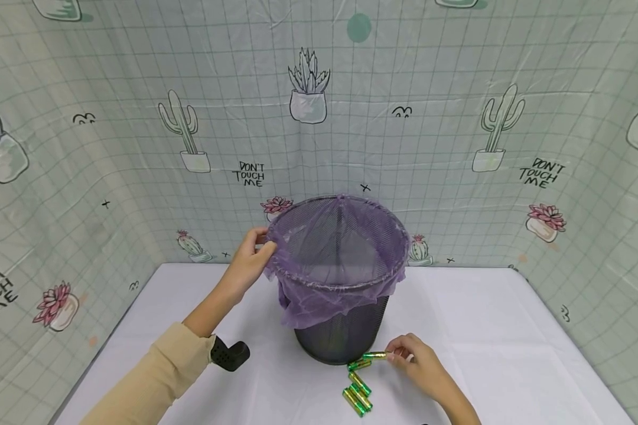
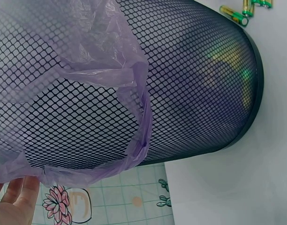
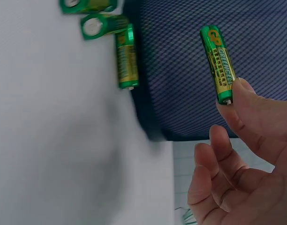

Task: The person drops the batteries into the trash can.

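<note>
A black mesh wastebasket [image 1: 345, 330] stands upright on the table, lined with a thin purple plastic bag [image 1: 313, 307] folded over its rim. My left hand [image 1: 251, 260] grips the rim at the left, thumb on the near side; its fingertips [image 2: 28, 192] show against the bag in the left wrist view. Between thumb and forefinger, my right hand [image 1: 417, 363] pinches one green-and-gold battery [image 3: 218, 65] by its end, just off the basket's lower right side. Several similar batteries [image 1: 357, 401] lie at the basket's foot. Through the mesh, blurred green and gold shapes [image 2: 228, 61] show inside.
A white cloth [image 1: 489, 330] covers the table. Behind and at both sides hangs a gridded curtain [image 1: 234, 106] printed with potted cacti. A black strap-like piece [image 1: 230, 354] sticks out from the left sleeve's cuff.
</note>
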A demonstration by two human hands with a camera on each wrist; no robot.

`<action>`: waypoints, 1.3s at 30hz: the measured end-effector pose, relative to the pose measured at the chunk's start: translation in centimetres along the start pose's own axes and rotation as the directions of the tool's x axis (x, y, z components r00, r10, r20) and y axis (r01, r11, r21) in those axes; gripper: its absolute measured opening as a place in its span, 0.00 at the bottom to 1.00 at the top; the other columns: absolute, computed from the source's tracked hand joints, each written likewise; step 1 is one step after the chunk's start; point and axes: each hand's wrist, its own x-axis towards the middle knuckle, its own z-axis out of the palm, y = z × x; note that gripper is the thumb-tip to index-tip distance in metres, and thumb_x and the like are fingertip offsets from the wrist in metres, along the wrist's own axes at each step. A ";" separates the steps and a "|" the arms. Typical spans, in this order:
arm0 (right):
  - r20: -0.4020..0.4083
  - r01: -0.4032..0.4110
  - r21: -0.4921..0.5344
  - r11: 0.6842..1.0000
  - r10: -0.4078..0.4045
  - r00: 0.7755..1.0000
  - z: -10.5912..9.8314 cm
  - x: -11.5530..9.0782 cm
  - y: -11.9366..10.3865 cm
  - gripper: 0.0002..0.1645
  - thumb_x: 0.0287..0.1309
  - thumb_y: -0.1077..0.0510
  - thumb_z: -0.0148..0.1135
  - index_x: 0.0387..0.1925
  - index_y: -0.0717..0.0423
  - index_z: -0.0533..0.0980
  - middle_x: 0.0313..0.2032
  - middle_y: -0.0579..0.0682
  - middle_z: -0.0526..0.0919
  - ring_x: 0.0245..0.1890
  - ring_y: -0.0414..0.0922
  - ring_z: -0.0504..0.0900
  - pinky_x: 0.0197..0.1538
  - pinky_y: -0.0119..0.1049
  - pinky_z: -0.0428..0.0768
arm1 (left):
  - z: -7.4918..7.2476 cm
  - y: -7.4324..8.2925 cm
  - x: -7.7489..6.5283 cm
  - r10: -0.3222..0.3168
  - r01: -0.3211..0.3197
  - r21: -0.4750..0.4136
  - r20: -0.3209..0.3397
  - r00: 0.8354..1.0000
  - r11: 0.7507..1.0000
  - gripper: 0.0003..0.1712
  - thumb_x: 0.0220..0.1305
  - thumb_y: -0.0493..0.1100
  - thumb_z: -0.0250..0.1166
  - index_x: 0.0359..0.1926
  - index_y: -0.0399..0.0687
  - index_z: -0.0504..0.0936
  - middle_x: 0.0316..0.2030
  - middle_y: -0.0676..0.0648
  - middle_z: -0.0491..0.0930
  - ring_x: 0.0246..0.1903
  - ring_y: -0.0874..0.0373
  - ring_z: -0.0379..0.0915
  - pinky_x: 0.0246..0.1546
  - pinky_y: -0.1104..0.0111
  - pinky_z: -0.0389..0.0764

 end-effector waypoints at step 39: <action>-0.301 0.365 -0.189 0.912 -0.407 0.862 -8.4 1.3 -12.4 0.06 0.62 0.64 0.54 0.38 0.54 0.75 0.36 0.40 0.73 0.35 0.32 0.68 0.38 0.24 0.67 | 0.1 -0.2 0.2 -0.006 0.005 -0.009 -0.014 1.000 1.000 0.30 0.65 0.43 0.47 0.66 0.38 0.55 0.60 0.37 0.62 0.54 0.46 0.65 0.52 0.58 0.69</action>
